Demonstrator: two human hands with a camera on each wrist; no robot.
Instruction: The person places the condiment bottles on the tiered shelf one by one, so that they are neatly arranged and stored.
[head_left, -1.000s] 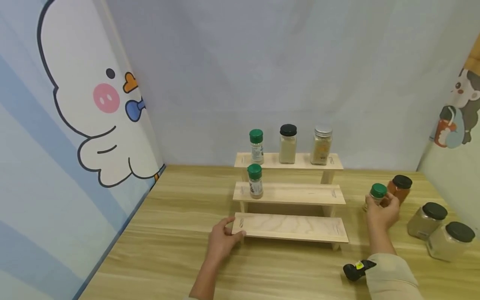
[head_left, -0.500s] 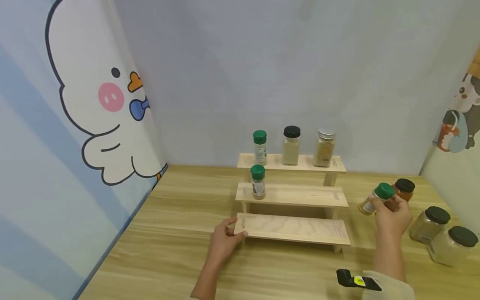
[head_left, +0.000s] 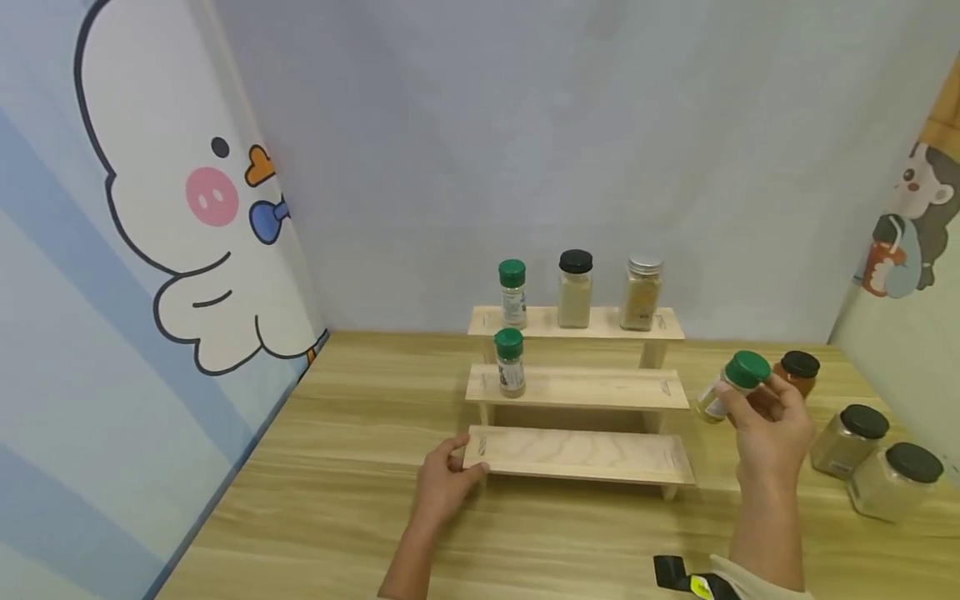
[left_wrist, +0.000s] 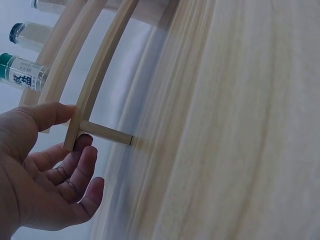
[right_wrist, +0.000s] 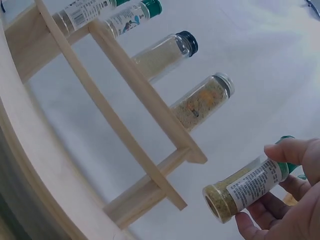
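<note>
My right hand grips a green-capped spice jar, tilted and off the table, to the right of a three-tier wooden rack. A printed label and greenish-brown contents show on it in the right wrist view. My left hand pinches the left end of the rack's lowest tier, thumb on the upper side and fingers below. On the top tier stand a green-capped jar, a black-capped jar and a silver-capped jar. One more green-capped jar stands at the left of the middle tier.
Behind my right hand stands a black-lidded jar with reddish contents, partly hidden. Two more black-lidded jars, one greyish and one pale, stand at the table's right. A pale curtain hangs behind the wooden table.
My right hand has lifted the spice jar from beside the reddish jar and carried it slightly left, tilting it. The left hand has stayed on the rack.
</note>
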